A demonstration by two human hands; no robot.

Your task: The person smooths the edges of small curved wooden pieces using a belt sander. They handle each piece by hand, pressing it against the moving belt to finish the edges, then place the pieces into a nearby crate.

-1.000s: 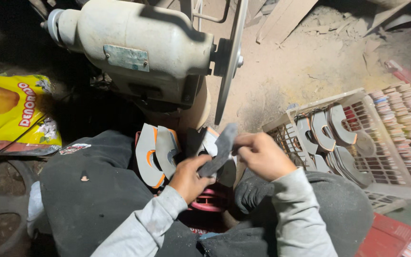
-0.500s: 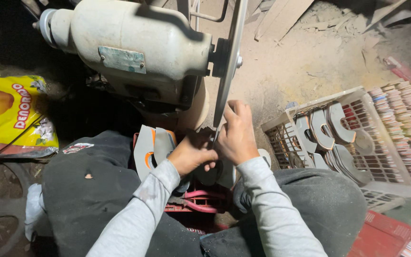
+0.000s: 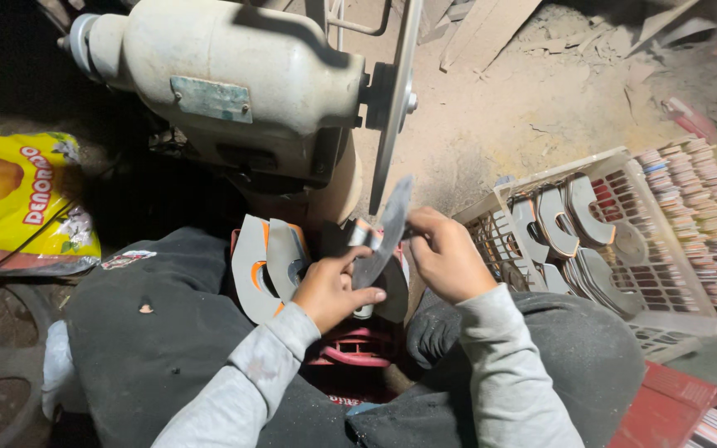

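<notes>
Grey sole piece [image 3: 385, 236] (both hands [image 3: 329, 290])

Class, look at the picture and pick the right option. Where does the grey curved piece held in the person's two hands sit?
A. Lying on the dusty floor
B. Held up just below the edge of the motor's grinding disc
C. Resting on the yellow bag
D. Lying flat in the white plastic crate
B: the left hand and right hand hold the grey curved piece upright just under the grinding disc.
</notes>
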